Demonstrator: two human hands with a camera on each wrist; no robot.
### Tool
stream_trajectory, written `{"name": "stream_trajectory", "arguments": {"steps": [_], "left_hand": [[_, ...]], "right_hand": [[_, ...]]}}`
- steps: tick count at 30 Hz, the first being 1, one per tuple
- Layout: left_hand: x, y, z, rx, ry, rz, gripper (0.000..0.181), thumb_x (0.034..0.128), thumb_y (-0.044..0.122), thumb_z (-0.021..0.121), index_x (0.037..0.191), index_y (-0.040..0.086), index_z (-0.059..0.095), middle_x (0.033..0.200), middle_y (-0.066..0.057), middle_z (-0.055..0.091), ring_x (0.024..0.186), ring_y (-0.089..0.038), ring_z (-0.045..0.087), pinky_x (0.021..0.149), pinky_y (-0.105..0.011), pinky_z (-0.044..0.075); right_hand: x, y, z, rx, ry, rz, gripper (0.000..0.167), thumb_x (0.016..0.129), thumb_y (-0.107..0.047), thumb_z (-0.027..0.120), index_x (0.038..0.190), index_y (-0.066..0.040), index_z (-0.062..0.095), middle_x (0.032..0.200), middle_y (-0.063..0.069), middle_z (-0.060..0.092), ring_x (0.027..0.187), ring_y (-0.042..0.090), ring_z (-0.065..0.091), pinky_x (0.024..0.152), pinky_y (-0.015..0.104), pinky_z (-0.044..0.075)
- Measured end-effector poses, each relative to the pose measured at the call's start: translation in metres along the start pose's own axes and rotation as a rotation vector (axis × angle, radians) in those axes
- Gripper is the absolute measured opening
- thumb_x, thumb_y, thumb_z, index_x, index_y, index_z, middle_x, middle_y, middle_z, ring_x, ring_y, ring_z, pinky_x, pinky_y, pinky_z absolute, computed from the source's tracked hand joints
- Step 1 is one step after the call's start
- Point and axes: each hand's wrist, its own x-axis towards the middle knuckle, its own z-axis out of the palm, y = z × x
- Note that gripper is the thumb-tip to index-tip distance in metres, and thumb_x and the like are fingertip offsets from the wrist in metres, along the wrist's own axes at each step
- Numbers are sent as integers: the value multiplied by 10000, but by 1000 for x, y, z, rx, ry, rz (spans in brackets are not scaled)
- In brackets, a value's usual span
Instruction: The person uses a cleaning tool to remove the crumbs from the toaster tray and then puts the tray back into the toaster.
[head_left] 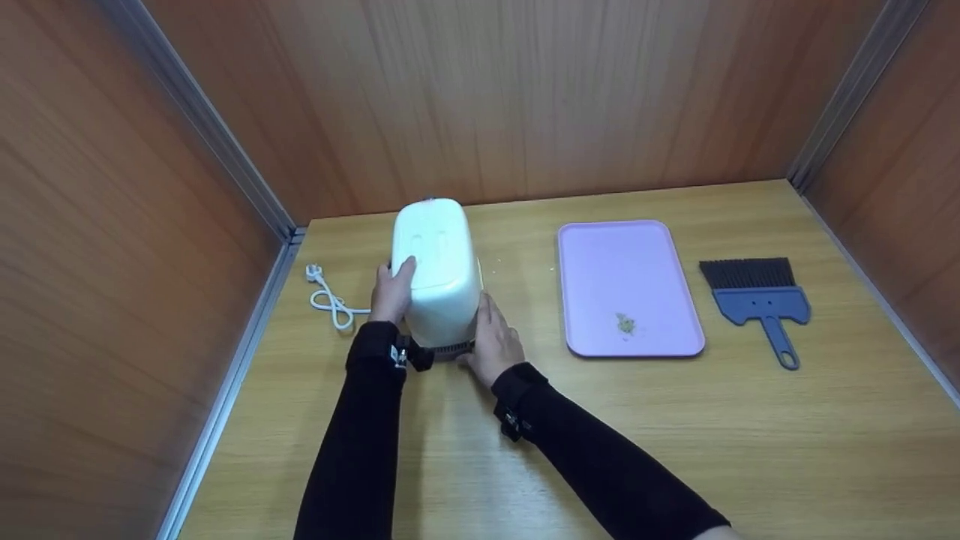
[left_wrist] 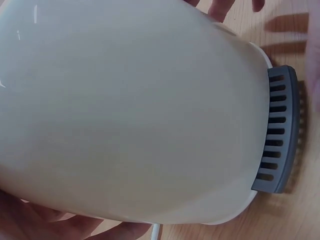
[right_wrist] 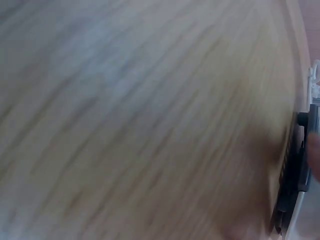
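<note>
A tall white rounded appliance (head_left: 439, 255) stands left of the table's middle; its exact kind cannot be told. A dark grey slotted tray (left_wrist: 280, 130) juts from its base. My left hand (head_left: 391, 294) grips its left side, thumb across the upper face; the fingers (left_wrist: 75, 226) lie along that side. My right hand (head_left: 495, 341) is at the lower right side, fingers stretched along it and thumb near the slotted tray. In the right wrist view, the appliance's dark lower edge (right_wrist: 300, 170) shows beside a fingertip. Most of its underside is hidden.
A white power cord with plug (head_left: 330, 300) lies left of the appliance. To the right is a lilac tray (head_left: 615, 270) bearing small greenish crumbs (head_left: 625, 323). Beyond it lies a blue-grey brush (head_left: 761, 304) with dark bristles. Wooden panels (head_left: 525, 97) enclose the table's back and sides.
</note>
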Motion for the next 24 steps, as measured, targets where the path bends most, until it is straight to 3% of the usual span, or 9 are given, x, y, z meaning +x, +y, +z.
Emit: {"name": "stream_trajectory", "arguments": {"steps": [10, 17, 24], "left_hand": [[3, 0, 2, -2, 8, -1, 871, 1095, 568, 420, 1721, 139, -6, 1784, -172, 61, 1627, -361, 127, 1307, -558, 188], [4, 0, 4, 14, 25, 19, 854, 1093, 542, 432, 1718, 106, 47, 1770, -192, 121, 1617, -358, 164, 1309, -522, 201], [3, 1, 3, 3, 14, -1, 862, 1090, 565, 427, 1723, 139, 26, 1783, -160, 89, 1625, -339, 140, 1309, -535, 192]], "right_hand": [[3, 3, -1, -126, 93, -65, 1101, 725, -126, 1001, 1600, 31, 352, 1572, 238, 503, 1438, 365, 511, 979, 545, 554], [6, 7, -4, -189, 98, -89, 1060, 720, -182, 1014, 1563, 40, 410, 1527, 226, 553, 1397, 357, 551, 935, 524, 586], [7, 7, -5, -154, 77, -89, 1035, 747, -187, 998, 1565, 51, 409, 1502, 242, 571, 1377, 371, 567, 964, 532, 581]]}}
